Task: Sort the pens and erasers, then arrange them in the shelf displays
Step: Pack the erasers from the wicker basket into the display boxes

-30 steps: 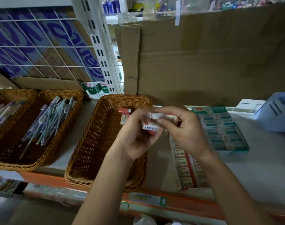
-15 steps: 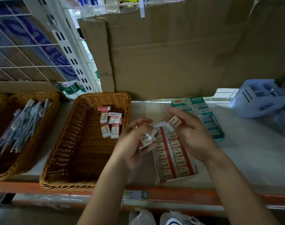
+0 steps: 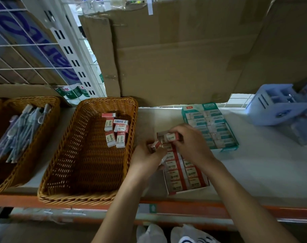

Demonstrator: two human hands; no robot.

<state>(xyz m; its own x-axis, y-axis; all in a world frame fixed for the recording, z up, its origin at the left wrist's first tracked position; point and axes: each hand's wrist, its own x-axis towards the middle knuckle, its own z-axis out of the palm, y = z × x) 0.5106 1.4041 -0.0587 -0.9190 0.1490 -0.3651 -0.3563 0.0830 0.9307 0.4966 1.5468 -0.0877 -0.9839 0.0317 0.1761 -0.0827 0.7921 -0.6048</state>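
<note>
Over the open red carton (image 3: 184, 174) near the front edge of the shelf (image 3: 263, 163), both my hands were curled around erasers. My right hand (image 3: 193, 146) pinched one sleeved eraser (image 3: 172, 137) by its long sides between thumb and fingertips, label up. My left hand (image 3: 145, 156) gripped a second eraser (image 3: 155, 145) at one end, and I could not tell whether more lay hidden in that palm. Rows of the same erasers filled the carton below my wrists, and a small loose heap (image 3: 116, 132) lay in the far right corner of the wicker basket (image 3: 75, 197) just beside it. A green carton (image 3: 210, 125) sat behind the red one, and the pens (image 3: 23, 130) lay in the pen basket (image 3: 35, 99) further left. I judged these little blocks light and firm with a slight give, and their paper sleeves smooth enough to slip off if squeezed at the ends, so holding across the sleeve's broad faces seemed safest. Several could be carried at once, though a loose stack might spill short of the basket.
</note>
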